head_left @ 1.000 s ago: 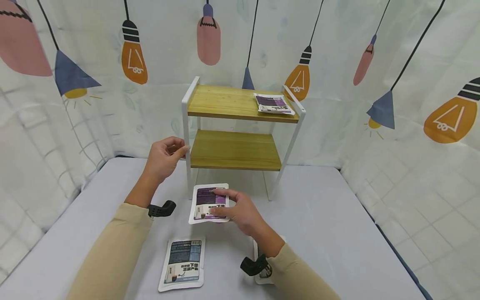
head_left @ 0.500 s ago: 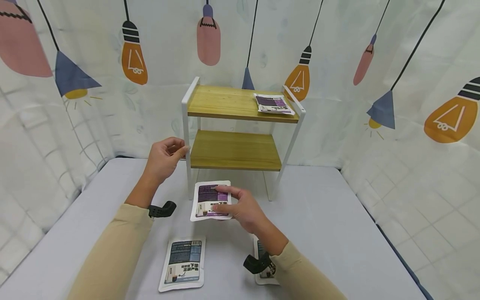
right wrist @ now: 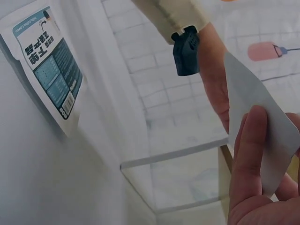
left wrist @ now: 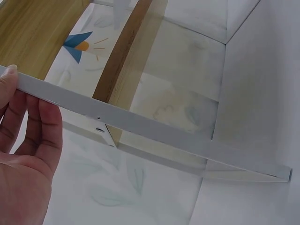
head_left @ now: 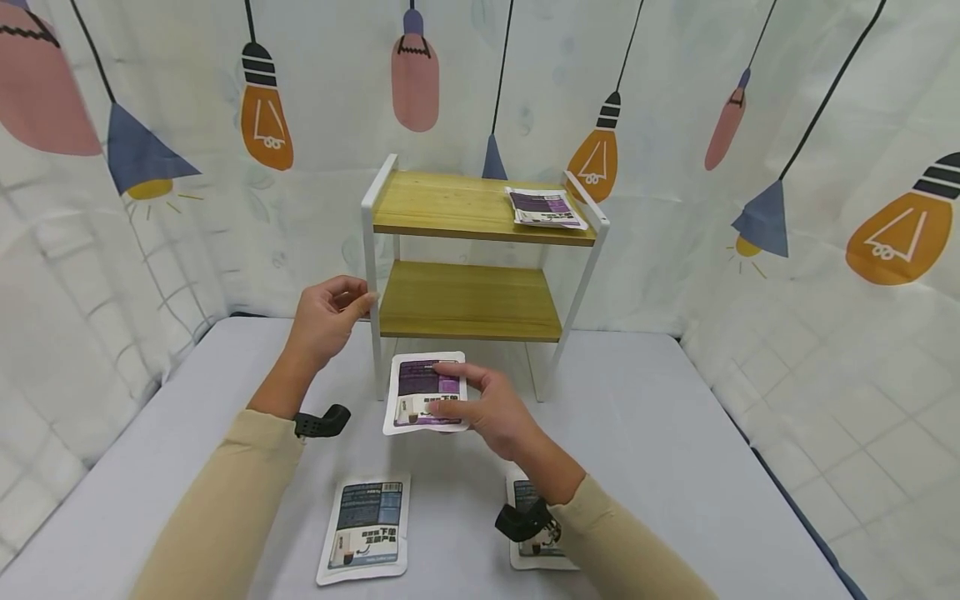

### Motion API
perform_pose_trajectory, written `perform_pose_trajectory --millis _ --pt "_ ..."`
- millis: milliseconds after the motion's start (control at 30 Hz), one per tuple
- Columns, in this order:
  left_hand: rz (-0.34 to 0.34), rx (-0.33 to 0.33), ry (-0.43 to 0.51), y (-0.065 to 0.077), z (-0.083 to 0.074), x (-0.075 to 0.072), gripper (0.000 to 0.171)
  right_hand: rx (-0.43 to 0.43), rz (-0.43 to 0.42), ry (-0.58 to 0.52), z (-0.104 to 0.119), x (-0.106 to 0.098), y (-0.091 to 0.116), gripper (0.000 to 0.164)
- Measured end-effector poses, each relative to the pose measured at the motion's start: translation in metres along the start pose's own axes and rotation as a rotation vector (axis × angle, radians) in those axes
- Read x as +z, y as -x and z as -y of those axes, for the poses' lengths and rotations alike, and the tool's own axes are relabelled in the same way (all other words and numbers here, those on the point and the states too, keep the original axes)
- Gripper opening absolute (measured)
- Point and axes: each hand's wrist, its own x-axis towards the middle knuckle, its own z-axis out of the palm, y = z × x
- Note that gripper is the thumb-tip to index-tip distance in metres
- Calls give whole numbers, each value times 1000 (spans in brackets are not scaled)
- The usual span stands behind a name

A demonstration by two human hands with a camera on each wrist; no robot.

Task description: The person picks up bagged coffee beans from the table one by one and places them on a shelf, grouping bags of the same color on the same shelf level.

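My right hand (head_left: 498, 414) pinches a white and purple flat pouch (head_left: 416, 379) by its right side, in front of the small two-tier shelf (head_left: 468, 304). In the right wrist view, the pouch's plain pale back (right wrist: 251, 89) shows with fingers laid across it. My left hand (head_left: 326, 321) holds the shelf's white left upright (left wrist: 154, 133), thumb on one side and curled fingers on the other. A blue and white pouch (head_left: 365, 529) lies on the table at the front, left of centre. Another pouch (head_left: 528, 493) lies partly hidden under my right wrist.
On the right end of the shelf's wooden top board (head_left: 442, 200) lies a purple and white pouch (head_left: 547, 207), seemingly stacked. The lower board (head_left: 468, 300) is bare wood. A pale cloth covers the table (head_left: 637, 467); printed curtains (head_left: 322, 83) enclose it behind and at both sides.
My right hand has lifted the purple pouch slightly farther forward and to the right, toward the shelf. My left hand stays on the upright.
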Motion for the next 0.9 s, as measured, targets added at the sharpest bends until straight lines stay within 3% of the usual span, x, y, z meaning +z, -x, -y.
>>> perform_pose_trajectory --millis 900 --pt "24 -7 41 -4 2 -3 43 -28 49 -67 46 -3 8 56"
